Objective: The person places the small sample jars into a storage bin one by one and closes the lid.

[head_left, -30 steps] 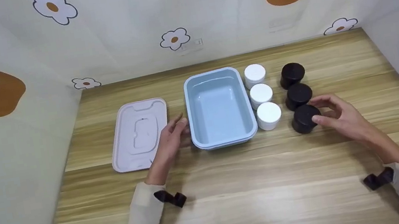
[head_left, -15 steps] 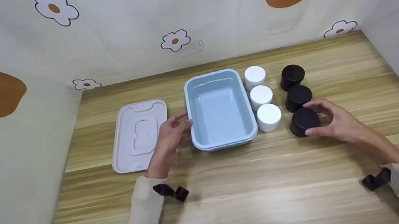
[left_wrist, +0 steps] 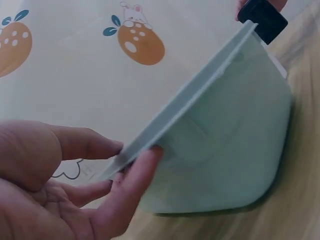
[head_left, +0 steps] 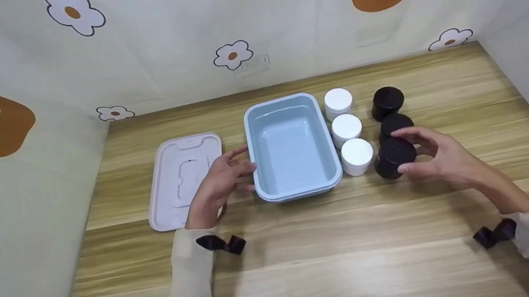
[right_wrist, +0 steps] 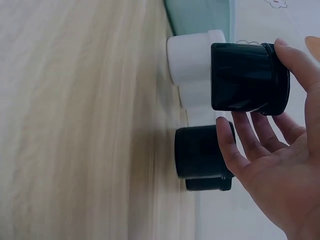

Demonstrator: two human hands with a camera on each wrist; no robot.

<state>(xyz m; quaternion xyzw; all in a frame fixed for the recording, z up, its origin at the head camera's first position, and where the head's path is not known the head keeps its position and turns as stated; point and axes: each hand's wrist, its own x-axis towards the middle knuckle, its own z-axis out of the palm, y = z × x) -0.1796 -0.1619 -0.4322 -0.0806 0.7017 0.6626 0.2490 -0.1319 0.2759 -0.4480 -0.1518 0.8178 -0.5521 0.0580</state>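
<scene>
Head view shows the right hand [head_left: 441, 156] pinching one black jar [head_left: 394, 157] between thumb and fingers, lifted clear of the wooden table [head_left: 313, 267] at about 3 o'clock from the blue tub [head_left: 290, 144]. Two more black jars [head_left: 388, 98] stand behind it, and three white jars [head_left: 345, 128] line the tub's right wall. At 9 o'clock, the left hand [head_left: 215, 187] pinches the tub's rim, beside one pale lid [head_left: 180, 182].
</scene>
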